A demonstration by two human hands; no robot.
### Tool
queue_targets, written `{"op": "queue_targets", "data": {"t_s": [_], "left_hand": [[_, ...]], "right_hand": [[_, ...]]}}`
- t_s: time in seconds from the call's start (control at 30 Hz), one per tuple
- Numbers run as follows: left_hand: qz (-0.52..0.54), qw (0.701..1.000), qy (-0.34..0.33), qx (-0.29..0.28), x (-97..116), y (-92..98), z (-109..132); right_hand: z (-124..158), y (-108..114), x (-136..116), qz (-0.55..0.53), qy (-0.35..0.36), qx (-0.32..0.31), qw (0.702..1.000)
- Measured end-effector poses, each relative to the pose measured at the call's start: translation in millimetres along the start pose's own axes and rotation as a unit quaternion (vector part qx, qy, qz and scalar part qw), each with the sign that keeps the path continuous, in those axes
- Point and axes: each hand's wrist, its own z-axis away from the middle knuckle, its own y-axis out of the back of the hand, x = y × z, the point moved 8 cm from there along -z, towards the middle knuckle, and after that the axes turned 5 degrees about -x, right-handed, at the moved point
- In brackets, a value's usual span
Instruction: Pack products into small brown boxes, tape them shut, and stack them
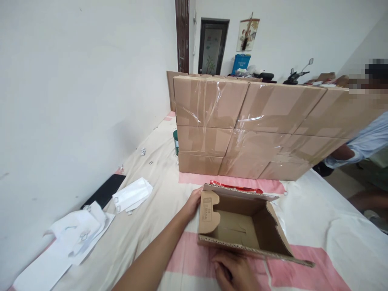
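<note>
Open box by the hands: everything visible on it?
Box: brown, looks like corrugated cardboard, open at the top, with ragged corrugated edges. A notched flap at its left end carries small, unreadable printing. The floor shows a slit-like seam. It appears to rest on the pink-and-cream cloth. Left hand touches its left end; right hand is at the front, contact unclear.

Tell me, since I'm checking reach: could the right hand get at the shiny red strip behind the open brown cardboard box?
Probably not directly: the open brown cardboard box stands between the right hand, on its near side, and the shiny red strip.
</note>
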Motion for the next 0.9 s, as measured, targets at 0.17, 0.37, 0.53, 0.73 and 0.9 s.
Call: {"op": "queue_targets", "data": {"t_s": [0.17,0.37,0.53,0.73,0.9], "left_hand": [[-0.006,1.0,-0.005,0.01,3.9,-0.2,0.3],[-0.014,1.0,-0.003,0.011,6.2,-0.9,0.2],[-0.011,1.0,0.002,0.005,4.7,-1.2,0.1],[-0.001,1.0,0.005,0.003,2.2,-0.5,-0.4],[-0.002,1.0,0.006,0.006,1.9,0.5,0.4]], "right_hand": [[0.7,1.9,-2.2,-0.007,-0.005,0.001,1.0],[2.1,0.8,-1.2,-0.008,-0.001,0.002,1.0],[1.6,1.4,-3.4,-0.003,-0.005,-0.001,1.0],[1.3,1.7,-3.4,-0.007,-0.012,-0.005,1.0],[3.0,-0.2,-1.4,-0.002,-0.019,-0.006,1.0]]}}
